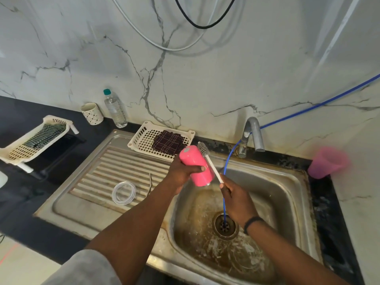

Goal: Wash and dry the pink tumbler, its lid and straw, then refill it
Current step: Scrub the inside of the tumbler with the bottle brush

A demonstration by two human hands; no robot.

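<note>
Tumbler [196, 165] tilts base up-left, mouth down-right; left hand [181, 175] grips it, right hand [236, 200] pinches brush [210, 161].

sink [127, 210]: stained steel | tumbler [195, 163]: smooth pink, maybe metal | wall [205, 83]: glossy marble
</note>
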